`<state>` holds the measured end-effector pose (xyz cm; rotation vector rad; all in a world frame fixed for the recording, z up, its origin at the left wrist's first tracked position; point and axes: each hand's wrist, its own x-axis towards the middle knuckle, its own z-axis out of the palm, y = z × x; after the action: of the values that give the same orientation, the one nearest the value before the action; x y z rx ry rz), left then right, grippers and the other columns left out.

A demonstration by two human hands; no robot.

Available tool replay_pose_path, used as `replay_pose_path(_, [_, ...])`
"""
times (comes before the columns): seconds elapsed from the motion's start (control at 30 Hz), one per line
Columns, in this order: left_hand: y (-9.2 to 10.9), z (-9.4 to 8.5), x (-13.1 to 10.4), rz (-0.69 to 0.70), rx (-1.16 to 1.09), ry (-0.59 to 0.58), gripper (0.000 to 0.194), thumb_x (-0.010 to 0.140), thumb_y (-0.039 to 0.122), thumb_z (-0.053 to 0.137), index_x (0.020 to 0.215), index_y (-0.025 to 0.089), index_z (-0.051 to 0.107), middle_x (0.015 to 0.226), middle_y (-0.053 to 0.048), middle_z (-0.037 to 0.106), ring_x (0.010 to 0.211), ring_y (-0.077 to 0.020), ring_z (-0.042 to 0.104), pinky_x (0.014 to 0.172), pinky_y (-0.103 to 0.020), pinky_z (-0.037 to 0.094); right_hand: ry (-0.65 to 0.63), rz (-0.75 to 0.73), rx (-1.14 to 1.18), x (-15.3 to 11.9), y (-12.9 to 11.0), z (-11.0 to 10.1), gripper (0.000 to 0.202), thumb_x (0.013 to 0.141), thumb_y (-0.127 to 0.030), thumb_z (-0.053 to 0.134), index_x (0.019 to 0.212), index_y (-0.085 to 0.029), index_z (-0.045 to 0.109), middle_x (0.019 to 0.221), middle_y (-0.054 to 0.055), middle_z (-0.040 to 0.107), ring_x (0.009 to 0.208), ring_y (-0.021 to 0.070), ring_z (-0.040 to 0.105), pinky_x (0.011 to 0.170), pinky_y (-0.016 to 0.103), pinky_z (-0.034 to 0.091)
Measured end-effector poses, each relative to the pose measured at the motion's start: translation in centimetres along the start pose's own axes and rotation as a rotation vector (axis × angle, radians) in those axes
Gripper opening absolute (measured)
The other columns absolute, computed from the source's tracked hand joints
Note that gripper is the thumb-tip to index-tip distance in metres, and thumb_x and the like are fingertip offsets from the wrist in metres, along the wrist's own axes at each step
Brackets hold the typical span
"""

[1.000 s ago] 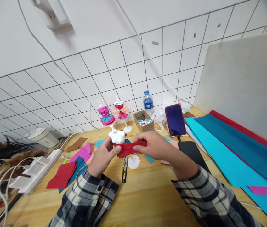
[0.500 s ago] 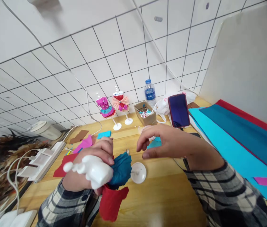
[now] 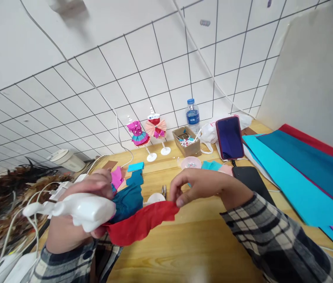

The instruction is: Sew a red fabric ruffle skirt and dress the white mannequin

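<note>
A white mini mannequin (image 3: 90,210) lies tilted sideways in my left hand (image 3: 69,232), its round base (image 3: 156,198) pointing right. Teal crepe paper (image 3: 128,201) wraps around its lower part. Below that, a red crepe strip (image 3: 143,226) stretches rightward from near my left fingers. The thumb and fingers of my right hand (image 3: 194,188) pinch the strip's right end. Metal scissors or pliers tips (image 3: 163,191) show just behind the base.
Two dressed mannequins (image 3: 138,135) stand by the tiled wall, beside a cardboard box (image 3: 187,143), bottle (image 3: 193,116) and propped phone (image 3: 230,137). A pink dish (image 3: 190,162) and paper scraps lie nearer. Crepe sheets (image 3: 296,177) are right; a power strip and feathers (image 3: 4,200) left.
My right hand has closed on the free end of the red strip, which is now stretched out to the right. My left hand and the mannequin have shifted left in view.
</note>
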<state>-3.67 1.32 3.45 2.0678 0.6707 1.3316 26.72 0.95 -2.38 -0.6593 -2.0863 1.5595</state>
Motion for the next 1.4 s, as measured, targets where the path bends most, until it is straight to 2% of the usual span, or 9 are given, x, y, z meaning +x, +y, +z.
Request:
replay_pose_path(0.17, [0.4, 1.1, -0.7, 0.137, 0.012, -0.203, 0.055, 0.056, 0.057, 0.085, 0.093, 0.026, 0.058, 0.067, 0.004, 0.062, 0.059, -0.0147, 0.052, 0.087, -0.038, 0.040, 0.274, -0.055, -0.107, -2.0, -2.5, -0.3, 0.011, 0.083, -0.031, 0.069, 0.084, -0.020, 0.071, 0.090, 0.001, 0.071, 0.087, 0.0152, 0.065, 0.079, 0.027, 0.050])
replay_pose_path(0.33, [0.8, 2.2, -1.6, 0.216, 0.025, -0.095, 0.051, 0.058, 0.059, 0.083, 0.085, 0.027, 0.055, 0.059, 0.007, 0.059, 0.049, -0.0131, 0.049, 0.078, -0.038, 0.041, 0.112, 0.023, -0.033, -2.7, -3.7, 0.5, 0.059, 0.074, -0.032, 0.078, 0.128, -0.028, 0.056, 0.098, 0.000, 0.073, 0.083, 0.0146, 0.066, 0.073, 0.025, 0.050])
replay_pose_path(0.47, [1.4, 2.4, -1.3, 0.236, 0.056, -0.105, 0.048, 0.061, 0.055, 0.084, 0.086, 0.025, 0.055, 0.063, 0.007, 0.063, 0.051, -0.0120, 0.052, 0.081, -0.036, 0.041, -0.133, 0.099, -0.109, -2.1, -2.9, 1.8, 0.073, 0.065, -0.037, 0.085, 0.131, -0.028, 0.055, 0.097, 0.000, 0.074, 0.082, 0.0160, 0.067, 0.072, 0.024, 0.049])
replay_pose_path(0.57, [1.7, 2.5, -0.9, 0.199, 0.054, -0.118, 0.047, 0.061, 0.050, 0.085, 0.086, 0.024, 0.056, 0.064, 0.006, 0.062, 0.055, -0.0127, 0.054, 0.081, -0.036, 0.044, -0.033, -0.008, -0.190, -0.7, -2.3, 3.5, 0.072, 0.065, -0.045, 0.084, 0.129, -0.024, 0.059, 0.110, 0.005, 0.071, 0.092, 0.0188, 0.065, 0.080, 0.027, 0.048])
replay_pose_path(0.8, [-0.3, 3.3, -2.3, -0.390, -0.082, 0.136, 0.054, 0.062, 0.038, 0.087, 0.108, 0.020, 0.067, 0.098, -0.005, 0.070, 0.085, -0.0193, 0.064, 0.074, -0.028, 0.050, 0.157, 0.025, -0.268, 1.5, -1.4, 4.1, 0.021, 0.082, -0.039, 0.069, 0.082, -0.018, 0.069, 0.075, -0.001, 0.065, 0.068, 0.0123, 0.056, 0.061, 0.023, 0.040])
replay_pose_path(0.97, [-2.8, 4.8, 0.0, -0.665, -0.465, 0.055, 0.046, 0.065, 0.041, 0.083, 0.100, 0.015, 0.068, 0.091, -0.007, 0.070, 0.078, -0.0194, 0.065, 0.068, -0.029, 0.052, 0.218, 0.193, -0.448, -0.6, -2.0, 2.5, 0.016, 0.083, -0.033, 0.067, 0.073, -0.020, 0.069, 0.059, -0.004, 0.058, 0.056, 0.0107, 0.048, 0.054, 0.025, 0.029])
replay_pose_path(1.1, [-4.1, 6.4, 2.3, -0.612, -0.496, 0.092, 0.041, 0.065, 0.037, 0.084, 0.097, 0.017, 0.067, 0.094, -0.005, 0.070, 0.078, -0.0162, 0.065, 0.068, -0.026, 0.052, 0.318, 0.273, -0.723, -2.2, -2.4, 3.3, 0.013, 0.084, -0.028, 0.065, 0.074, -0.022, 0.071, 0.068, 0.001, 0.066, 0.064, 0.0157, 0.053, 0.058, 0.029, 0.030])
replay_pose_path(1.23, [-5.6, 8.5, 4.4, -0.488, -0.452, 0.048, 0.047, 0.064, 0.037, 0.085, 0.102, 0.019, 0.064, 0.094, -0.002, 0.070, 0.084, -0.0157, 0.066, 0.077, -0.027, 0.052, 0.354, 0.162, -0.960, -2.1, -1.5, 7.0, 0.021, 0.087, -0.010, 0.056, 0.086, -0.023, 0.072, 0.084, 0.003, 0.071, 0.079, 0.0191, 0.059, 0.071, 0.034, 0.036])
replay_pose_path(1.4, [-8.3, 11.2, 6.9, -0.362, -0.361, -0.027, 0.053, 0.067, 0.039, 0.083, 0.111, 0.018, 0.061, 0.104, -0.004, 0.069, 0.098, -0.0170, 0.064, 0.091, -0.029, 0.049, 0.677, -0.059, -1.257, -1.5, 2.1, 11.5, 0.020, 0.093, -0.014, 0.054, 0.103, -0.022, 0.070, 0.107, 0.006, 0.069, 0.093, 0.0206, 0.054, 0.082, 0.038, 0.035])
